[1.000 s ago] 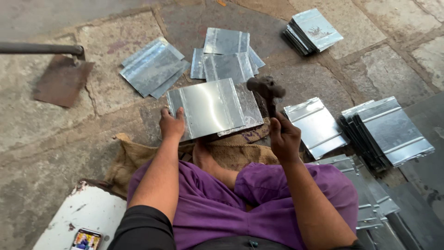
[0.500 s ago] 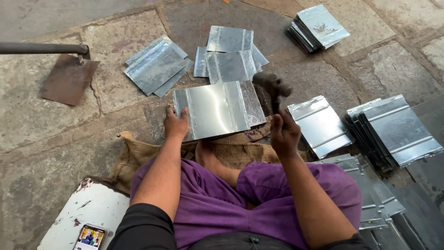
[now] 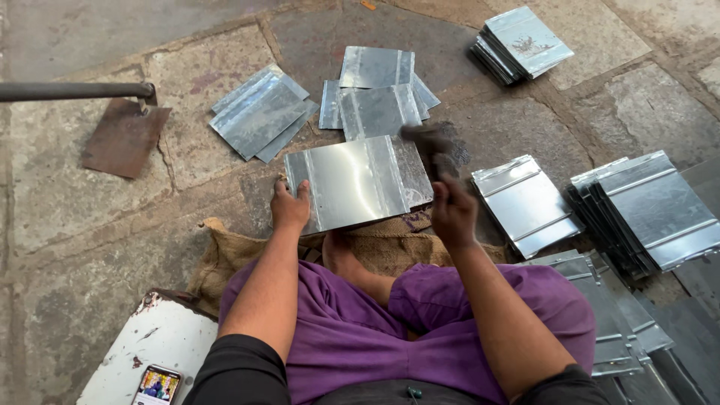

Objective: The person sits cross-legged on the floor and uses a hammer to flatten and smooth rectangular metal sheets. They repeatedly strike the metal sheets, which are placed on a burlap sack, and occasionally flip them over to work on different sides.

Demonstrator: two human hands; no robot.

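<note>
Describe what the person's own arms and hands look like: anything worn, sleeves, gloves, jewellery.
Both forearms are bare from the elbow down. Short black sleeves end near the elbows on both arms. The left hand and right hand have no gloves, and no watch, bracelet or ring is visible. The right hand is slightly motion-blurred, so fine details there cannot be made out.
</note>
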